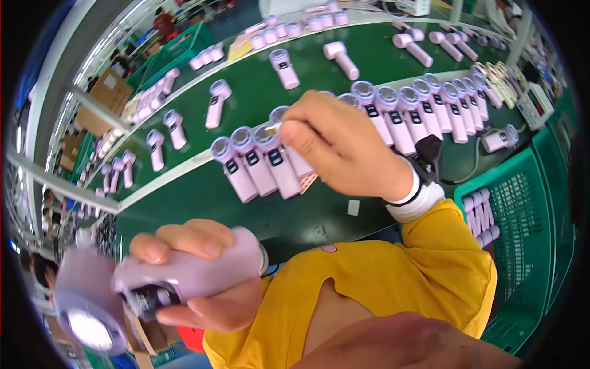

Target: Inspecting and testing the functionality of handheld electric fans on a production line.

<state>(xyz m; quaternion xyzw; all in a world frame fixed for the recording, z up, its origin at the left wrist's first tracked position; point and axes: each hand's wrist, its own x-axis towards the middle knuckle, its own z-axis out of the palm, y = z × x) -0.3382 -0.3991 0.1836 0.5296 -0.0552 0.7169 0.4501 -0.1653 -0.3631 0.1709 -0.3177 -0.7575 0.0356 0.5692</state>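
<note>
My left hand [203, 270], at the lower left, is wrapped round a pale pink handheld fan [190, 267]. Its round lilac head [92, 301] tilts down to the left, with a bright white patch on its face and a dark display on its body. Over the bench, the fingers of my right hand [338, 144] are pinched on a small pale piece [272, 129], too small to name. Just below and left of that hand, a row of similar handheld fans [279, 169] leans together; the hand hides part of the row.
More fans [424, 117] line the bench to the right. Several others lie spaced out on the green belt [249, 83] behind a pale rail. A green crate [522, 215] holding fans stands at right, below a small meter box [534, 104]. A white slip [353, 207] lies on the green bench [295, 221].
</note>
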